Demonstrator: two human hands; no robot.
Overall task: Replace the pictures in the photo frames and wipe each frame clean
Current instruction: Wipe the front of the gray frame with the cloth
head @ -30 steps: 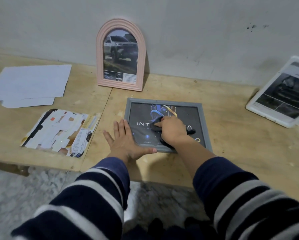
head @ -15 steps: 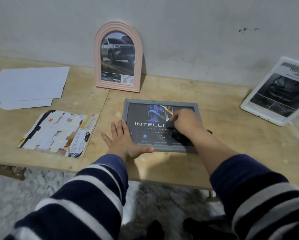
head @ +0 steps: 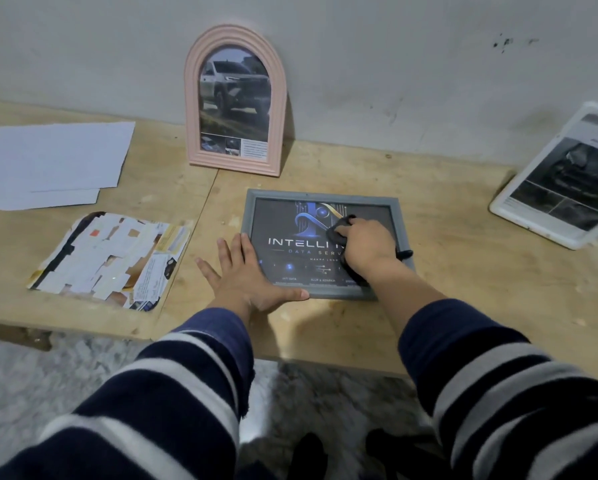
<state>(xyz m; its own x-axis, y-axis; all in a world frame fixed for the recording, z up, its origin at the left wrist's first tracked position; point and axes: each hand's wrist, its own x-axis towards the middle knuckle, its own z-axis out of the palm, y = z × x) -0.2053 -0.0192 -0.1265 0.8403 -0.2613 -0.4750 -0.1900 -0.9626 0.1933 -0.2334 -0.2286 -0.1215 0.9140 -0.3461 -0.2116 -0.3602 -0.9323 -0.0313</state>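
Observation:
A grey rectangular photo frame [head: 325, 196] lies flat on the wooden table, holding a dark poster with white lettering. My right hand [head: 368, 249] presses a black cloth [head: 339, 227] onto the right half of its glass. My left hand [head: 247, 275] lies flat with fingers spread at the frame's lower left corner, the thumb along its front edge. A pink arched frame [head: 235, 39] with a truck picture stands against the wall behind. A white frame [head: 519, 209] with a dark car picture leans at the far right.
White paper sheets [head: 53, 161] lie at the back left of the wooden table [head: 464, 271]. A torn magazine page [head: 110, 258] covered with paper scraps lies near the front left edge. Marbled floor shows below the table's front edge.
My right hand has rubbed the cloth across the glass, from the middle to the right and then a little back towards the centre. My left hand has stayed at the corner.

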